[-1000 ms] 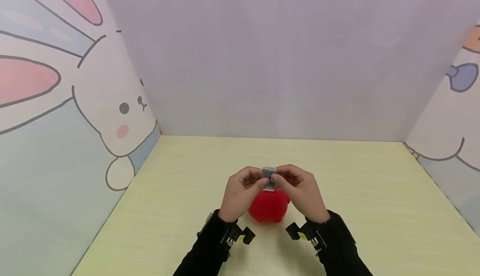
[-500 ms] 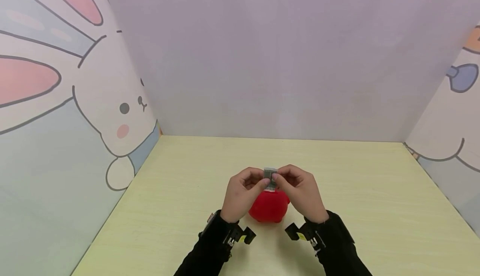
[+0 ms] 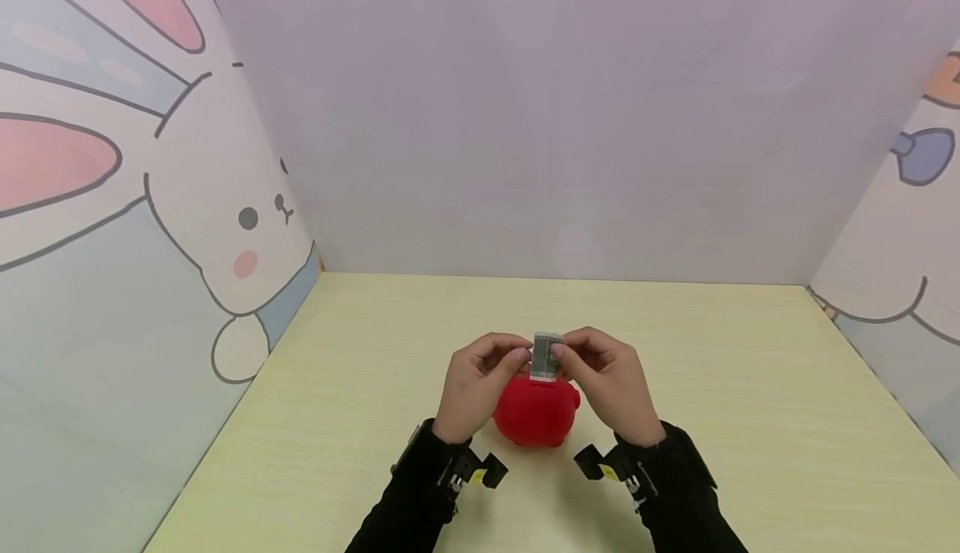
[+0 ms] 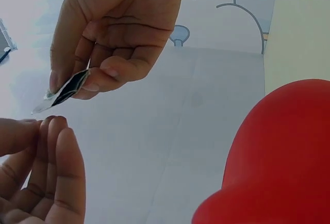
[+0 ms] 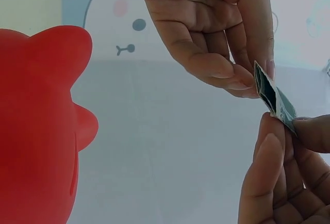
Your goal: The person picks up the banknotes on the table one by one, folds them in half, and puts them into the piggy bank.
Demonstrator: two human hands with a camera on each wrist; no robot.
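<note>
A small folded green-grey banknote stands upright above the red piggy bank in the head view. My right hand pinches its right side between thumb and fingers. My left hand is at the note's left edge, thumb and fingertips close together just off the paper. In the left wrist view, a narrow gap separates these fingertips from the note. From the right wrist, the note's open folds show, and a slit appears in the piggy bank.
The piggy bank rests on a pale yellow table. A plain pale wall rises behind it, with cartoon-printed panels at the left and right. Camera mounts stick out from both black sleeves.
The note has shifted slightly right with my right hand. My left thumb and fingers have slid off its left edge, moving a little left, and more of the note shows.
</note>
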